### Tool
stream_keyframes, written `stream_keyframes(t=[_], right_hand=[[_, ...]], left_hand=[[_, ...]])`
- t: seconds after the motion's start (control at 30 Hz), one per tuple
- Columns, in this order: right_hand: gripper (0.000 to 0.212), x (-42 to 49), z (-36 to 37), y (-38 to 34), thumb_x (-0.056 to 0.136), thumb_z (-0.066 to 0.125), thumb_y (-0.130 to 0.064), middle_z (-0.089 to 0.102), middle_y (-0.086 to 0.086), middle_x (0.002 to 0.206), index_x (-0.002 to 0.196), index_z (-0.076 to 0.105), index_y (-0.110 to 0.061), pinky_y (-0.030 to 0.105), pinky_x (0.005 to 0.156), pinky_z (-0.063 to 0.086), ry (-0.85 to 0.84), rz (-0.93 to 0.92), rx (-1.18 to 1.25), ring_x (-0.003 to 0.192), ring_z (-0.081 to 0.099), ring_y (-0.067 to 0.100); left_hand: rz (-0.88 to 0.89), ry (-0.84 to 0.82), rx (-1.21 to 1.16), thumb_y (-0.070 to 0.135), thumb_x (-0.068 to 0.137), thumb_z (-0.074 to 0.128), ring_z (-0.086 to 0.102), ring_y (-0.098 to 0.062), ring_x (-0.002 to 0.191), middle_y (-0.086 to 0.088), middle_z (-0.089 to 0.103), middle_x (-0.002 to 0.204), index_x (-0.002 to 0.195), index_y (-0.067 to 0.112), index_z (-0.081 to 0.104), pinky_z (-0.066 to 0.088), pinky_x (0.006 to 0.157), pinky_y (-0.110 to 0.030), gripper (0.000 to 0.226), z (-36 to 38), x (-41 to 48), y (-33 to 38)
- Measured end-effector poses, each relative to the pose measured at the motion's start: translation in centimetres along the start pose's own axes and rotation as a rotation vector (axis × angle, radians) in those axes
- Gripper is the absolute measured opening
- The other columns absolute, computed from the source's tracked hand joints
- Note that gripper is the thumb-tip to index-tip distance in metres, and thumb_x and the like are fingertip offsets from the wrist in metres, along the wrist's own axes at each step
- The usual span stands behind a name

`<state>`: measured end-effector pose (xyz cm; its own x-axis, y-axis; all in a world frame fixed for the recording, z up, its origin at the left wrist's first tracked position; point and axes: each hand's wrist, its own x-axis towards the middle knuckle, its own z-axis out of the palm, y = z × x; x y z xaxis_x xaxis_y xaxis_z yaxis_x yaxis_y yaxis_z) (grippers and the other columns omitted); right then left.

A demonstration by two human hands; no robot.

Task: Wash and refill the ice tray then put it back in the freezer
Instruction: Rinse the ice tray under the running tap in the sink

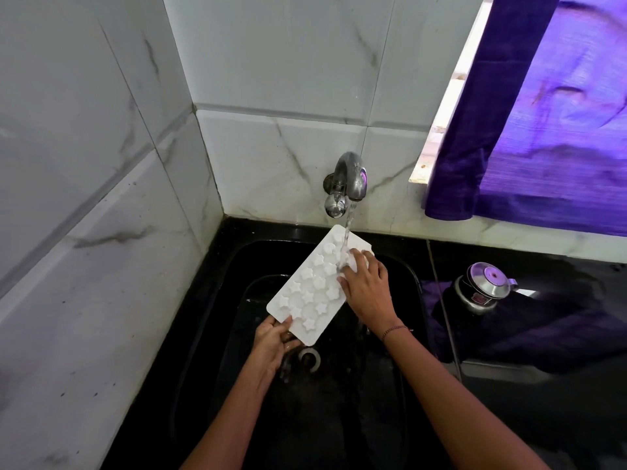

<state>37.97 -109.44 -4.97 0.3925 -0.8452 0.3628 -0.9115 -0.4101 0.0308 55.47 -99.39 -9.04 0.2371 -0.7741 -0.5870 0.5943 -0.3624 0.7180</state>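
Note:
A white ice tray (310, 288) with star-shaped bumps is held tilted over the black sink (403, 276), its far end under the tap. Water runs from the chrome tap (351, 179) onto the tray's far end. My left hand (271, 340) grips the tray's near corner from below. My right hand (366, 283) lies on the tray's right edge, fingers spread over the wet star bumps beside the stream.
The sink drain (310, 357) shows below the tray. A steel pressure cooker (481, 286) stands on the black counter to the right. A purple curtain (543, 130) hangs at the window at upper right. White marble tiles (101, 198) form the corner walls.

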Motion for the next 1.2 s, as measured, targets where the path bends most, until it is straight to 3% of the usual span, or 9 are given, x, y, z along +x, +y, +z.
stream_keyframes(t=[0.27,0.4,0.53,0.63,0.97,1.07,1.13,1.2], right_hand=[[0.041,-1.9,0.6,-0.8,0.083,0.067,-0.03,0.055,0.014,0.131,0.121,0.059,-0.018,0.047,0.097,0.047,0.026,-0.085,0.004,0.122,0.053,0.033],[0.031,-2.4,0.6,-0.4,0.084,0.064,-0.033,0.053,0.011,0.132,0.113,0.062,-0.025,0.049,0.101,0.043,0.029,-0.172,0.01,0.125,0.047,0.033],[0.035,-2.3,0.5,-0.9,0.093,0.038,-0.04,0.051,0.009,0.134,0.117,0.061,-0.028,0.047,0.101,0.041,0.082,-0.08,0.038,0.127,0.039,0.03],[0.032,-2.9,0.6,-0.9,0.091,0.039,-0.04,0.051,0.007,0.134,0.11,0.062,-0.03,0.046,0.102,0.042,0.085,-0.168,0.041,0.127,0.036,0.028],[0.033,-2.9,-0.5,0.4,0.09,0.04,-0.044,0.048,0.008,0.135,0.114,0.06,-0.034,0.049,0.103,0.038,0.056,-0.114,0.072,0.126,0.037,0.031],[0.033,-3.5,-0.4,-0.8,0.091,0.037,-0.045,0.049,0.007,0.136,0.116,0.058,-0.037,0.046,0.103,0.038,0.012,-0.319,0.059,0.124,0.043,0.028],[0.029,-4.2,-0.1,-1.3,0.091,0.042,-0.041,0.053,0.005,0.13,0.115,0.057,-0.035,0.04,0.096,0.046,0.001,-0.44,0.063,0.114,0.05,0.023],[0.029,-4.6,0.1,-1.1,0.088,0.053,-0.034,0.054,0.003,0.12,0.117,0.054,-0.032,0.032,0.085,0.05,0.004,-0.429,0.125,0.101,0.054,0.018]], left_hand=[[-0.005,0.027,-0.032,-0.002,0.092,0.05,0.064,-0.025,0.083,-0.009,0.065,0.096,0.122,0.005,0.051,0.056,0.047,-0.03,0.031,0.3,0.1,-0.2],[-0.014,0.023,-0.073,0.0,0.092,0.051,0.062,-0.025,0.085,-0.01,0.065,0.098,0.126,0.002,0.05,0.056,0.048,-0.031,0.034,0.7,0.4,-0.3],[-0.02,0.014,-0.081,-0.001,0.092,0.05,0.063,-0.024,0.083,-0.009,0.064,0.096,0.126,0.003,0.05,0.056,0.047,-0.03,0.033,2.0,0.6,-0.1],[-0.015,-0.02,-0.08,-0.002,0.093,0.048,0.062,-0.024,0.082,-0.009,0.064,0.094,0.124,0.005,0.049,0.056,0.046,-0.031,0.032,3.1,0.5,0.3],[0.0,-0.018,-0.085,-0.002,0.092,0.049,0.067,-0.019,0.071,-0.008,0.064,0.092,0.125,0.003,0.049,0.057,0.048,-0.03,0.034,4.1,0.7,0.4],[0.0,-0.032,-0.143,-0.001,0.093,0.047,0.07,-0.014,0.06,-0.011,0.064,0.093,0.128,0.001,0.047,0.057,0.049,-0.03,0.035,4.4,0.7,0.5],[-0.008,-0.028,-0.161,0.0,0.094,0.047,0.069,-0.019,0.066,-0.012,0.064,0.093,0.128,-0.001,0.048,0.056,0.048,-0.029,0.034,4.3,0.7,0.5],[-0.013,-0.004,-0.159,0.002,0.094,0.049,0.064,-0.023,0.075,-0.012,0.064,0.093,0.128,-0.003,0.048,0.055,0.047,-0.027,0.034,4.0,0.6,0.6]])
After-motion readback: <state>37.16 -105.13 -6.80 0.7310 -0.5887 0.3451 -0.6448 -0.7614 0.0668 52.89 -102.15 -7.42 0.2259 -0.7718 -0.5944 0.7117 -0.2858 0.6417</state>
